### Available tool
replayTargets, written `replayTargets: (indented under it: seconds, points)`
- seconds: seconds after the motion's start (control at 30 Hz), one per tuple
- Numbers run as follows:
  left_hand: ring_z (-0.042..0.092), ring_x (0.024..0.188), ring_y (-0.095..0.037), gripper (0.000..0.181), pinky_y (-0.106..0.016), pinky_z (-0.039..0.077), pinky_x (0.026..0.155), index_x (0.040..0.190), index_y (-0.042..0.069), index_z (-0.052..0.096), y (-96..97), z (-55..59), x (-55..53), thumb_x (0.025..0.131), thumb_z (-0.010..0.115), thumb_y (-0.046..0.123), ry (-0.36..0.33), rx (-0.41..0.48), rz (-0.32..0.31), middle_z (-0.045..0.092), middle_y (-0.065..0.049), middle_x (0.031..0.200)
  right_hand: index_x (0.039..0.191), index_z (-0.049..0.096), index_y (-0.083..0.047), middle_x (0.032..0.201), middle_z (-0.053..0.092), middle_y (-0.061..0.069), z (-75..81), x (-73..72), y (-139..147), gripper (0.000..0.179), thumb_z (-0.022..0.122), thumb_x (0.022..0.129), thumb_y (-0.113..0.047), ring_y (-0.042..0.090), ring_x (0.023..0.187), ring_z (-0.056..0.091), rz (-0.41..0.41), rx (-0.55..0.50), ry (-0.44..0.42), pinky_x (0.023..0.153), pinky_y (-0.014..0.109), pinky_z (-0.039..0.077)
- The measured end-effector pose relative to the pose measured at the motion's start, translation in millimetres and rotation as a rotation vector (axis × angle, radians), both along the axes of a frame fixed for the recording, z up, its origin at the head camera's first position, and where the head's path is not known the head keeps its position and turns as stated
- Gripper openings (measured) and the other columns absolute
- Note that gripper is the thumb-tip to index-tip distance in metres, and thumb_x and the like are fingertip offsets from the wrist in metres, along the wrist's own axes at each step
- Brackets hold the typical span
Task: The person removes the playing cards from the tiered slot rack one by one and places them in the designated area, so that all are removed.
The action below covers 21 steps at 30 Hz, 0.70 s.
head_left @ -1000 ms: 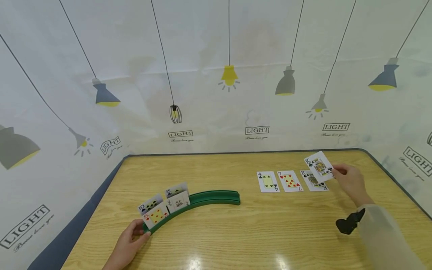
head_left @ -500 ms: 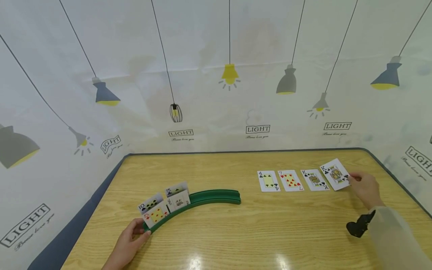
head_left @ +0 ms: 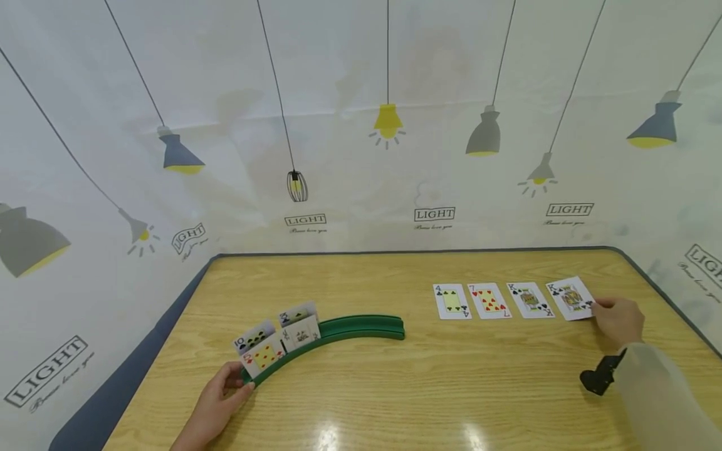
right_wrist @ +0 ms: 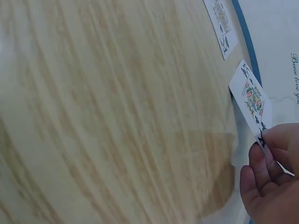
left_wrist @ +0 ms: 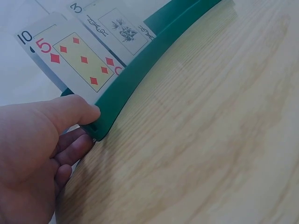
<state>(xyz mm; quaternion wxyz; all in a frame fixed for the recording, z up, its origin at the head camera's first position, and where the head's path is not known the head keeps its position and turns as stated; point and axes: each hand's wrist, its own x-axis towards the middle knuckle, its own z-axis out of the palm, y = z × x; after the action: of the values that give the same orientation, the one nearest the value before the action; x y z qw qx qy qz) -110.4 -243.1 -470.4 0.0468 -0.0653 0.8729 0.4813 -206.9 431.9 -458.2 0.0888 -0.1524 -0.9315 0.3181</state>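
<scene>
My left hand point(head_left: 217, 401) grips the near left end of a curved green card holder point(head_left: 361, 327), thumb in front and fingers behind. In its slots stand a five of diamonds point(left_wrist: 81, 60), a ten of spades point(head_left: 255, 338), a joker point(head_left: 301, 335) and, behind the joker, a black three point(head_left: 298, 314). At the right my right hand point(head_left: 620, 321) pinches the corner of a king of clubs point(head_left: 570, 299) between thumb and fingers. In the right wrist view this king of clubs point(right_wrist: 252, 98) is tilted, its held corner raised above the table.
Left of the pinched card, a four of clubs point(head_left: 451, 301), a seven of hearts point(head_left: 489, 300) and a king of spades point(head_left: 529, 299) lie face up in a row on the wooden table point(head_left: 361, 394). A lamp-patterned cloth wall point(head_left: 350, 150) borders the table.
My right hand has carried the king of clubs right from above the king of spades and lowered it to the row's right end. The left hand keeps its grip on the holder.
</scene>
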Motion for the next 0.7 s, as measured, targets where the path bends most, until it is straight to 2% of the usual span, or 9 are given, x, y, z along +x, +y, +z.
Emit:
replayTargets:
  seconds: [0.33, 0.7]
  points:
    - [0.049, 0.091, -0.018, 0.041, -0.03, 0.042, 0.078, 0.124, -0.002, 0.047, 1.5, 0.7, 0.0, 0.089, 0.061, 0.014, 0.005, 0.014, 0.002, 0.054, -0.012, 0.111, 0.107, 0.056, 0.019, 0.1, 0.058, 0.034, -16.1, -8.3, 8, 0.038, 0.046, 0.089, -0.012, 0.048, 0.091, 0.051, -0.047, 0.029, -0.004, 0.074, 0.052, 0.037]
    - [0.049, 0.091, -0.018, 0.04, -0.03, 0.041, 0.078, 0.123, -0.002, 0.047, 0.3, -0.6, -1.0, 0.089, 0.061, 0.014, 0.008, -0.002, 0.003, 0.054, -0.012, 0.11, 0.103, 0.059, 0.018, 0.098, 0.059, 0.032, -14.0, -7.9, 1, 0.036, 0.048, 0.088, -0.014, 0.045, 0.089, 0.051, -0.096, 0.024, -0.002, 0.071, 0.049, 0.037]
